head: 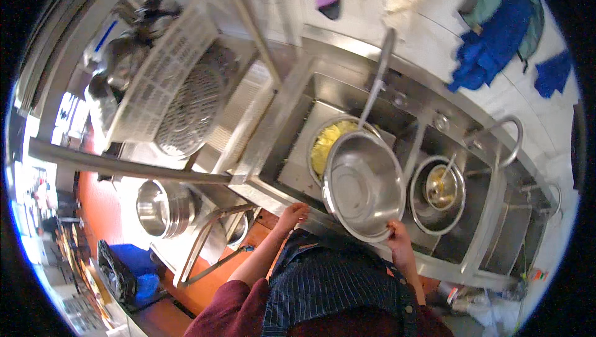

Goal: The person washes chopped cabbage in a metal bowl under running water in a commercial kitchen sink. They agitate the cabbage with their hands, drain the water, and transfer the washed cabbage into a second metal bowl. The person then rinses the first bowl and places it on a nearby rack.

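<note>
My right hand (399,234) grips the near rim of a large stainless steel mixing bowl (365,188), which is tilted so that its inside faces me. The bowl looks bare inside, apart from a faint wet sheen. Behind it, partly hidden, a second metal bowl or colander holds yellow food pieces (328,146) in the left sink basin (293,165). A long faucet spout (379,76) reaches down over that food. My left hand (293,216) hovers by the sink's front edge, fingers loosely curled and holding nothing.
In the middle basin stands a steel bowl (419,216) with a smaller vessel (441,188) and a utensil inside. Left of the sink, a rack holds a pale plastic crate (158,76) and a perforated metal pan (193,109). Steel pots (165,209) sit lower. Cloths (493,39) hang on the wall.
</note>
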Action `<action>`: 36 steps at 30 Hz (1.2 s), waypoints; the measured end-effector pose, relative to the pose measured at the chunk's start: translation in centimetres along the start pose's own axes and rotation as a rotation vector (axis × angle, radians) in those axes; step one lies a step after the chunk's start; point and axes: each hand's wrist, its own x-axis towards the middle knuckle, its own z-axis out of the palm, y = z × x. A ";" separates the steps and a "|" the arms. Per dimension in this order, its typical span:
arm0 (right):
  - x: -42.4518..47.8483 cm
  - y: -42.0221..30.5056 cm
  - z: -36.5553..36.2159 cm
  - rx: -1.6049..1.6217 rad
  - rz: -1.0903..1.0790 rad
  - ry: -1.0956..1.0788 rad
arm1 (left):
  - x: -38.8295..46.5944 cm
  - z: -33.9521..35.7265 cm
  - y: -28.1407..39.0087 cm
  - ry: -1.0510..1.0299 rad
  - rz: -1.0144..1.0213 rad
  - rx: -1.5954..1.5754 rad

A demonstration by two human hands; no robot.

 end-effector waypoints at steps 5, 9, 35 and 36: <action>-0.8 1.0 7.6 -0.540 -0.177 0.011 | -4.9 -4.0 1.5 0.109 0.100 0.300; 1.3 2.1 12.0 1.515 1.001 0.153 | -6.6 -12.9 -9.8 0.245 0.199 0.267; 5.3 1.3 16.6 -0.387 0.408 0.235 | -16.0 -18.4 -30.1 0.961 -0.293 -0.124; 5.1 1.1 15.8 -0.349 0.372 0.171 | -15.2 -18.6 -29.0 0.949 -0.297 0.086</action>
